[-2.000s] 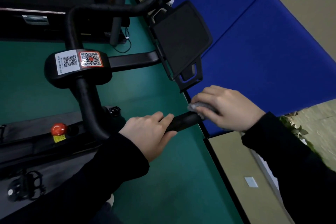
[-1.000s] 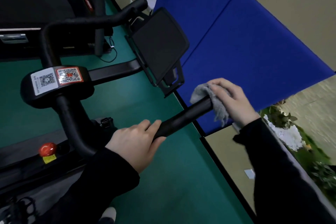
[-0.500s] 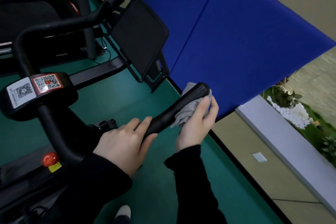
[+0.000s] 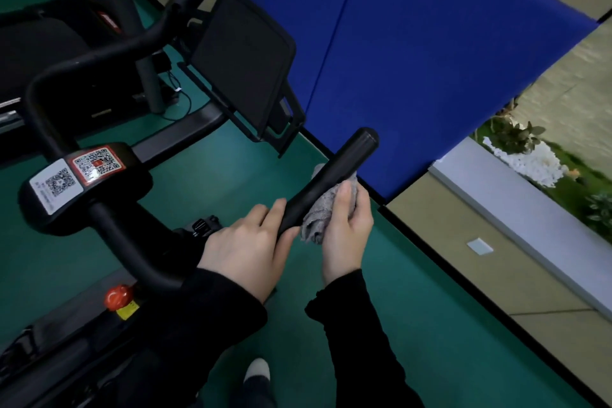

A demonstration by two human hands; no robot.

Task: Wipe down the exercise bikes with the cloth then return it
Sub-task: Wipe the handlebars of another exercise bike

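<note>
We saw a smooth green floor under everything, and two matte blue padded panels leaning on the beige wall, a straight seam between them. The exercise bike filled the left side: black tubing of round section, bent in long curves, with a blocky plastic hub at its centre. A flat, dark, rounded-rectangle screen sat in a black bracket at the front of the bike, the one holder we could find. It tilted, its lower edge caught in the bracket's lip.

The near handlebar ran up and right as a straight cylinder with a blunt end. Our left hand gripped its lower part, fingers wrapped over the top. Our right hand came from below, thumb and fingers closed on the cloth, pressing it to the underside of the bar just beside the left hand. The cloth was grey, nubbly and bunched into soft folds, one corner showing beyond the bar.

Two square code stickers lay flat on the hub, and a glossy red knob stood on the frame below.
</note>
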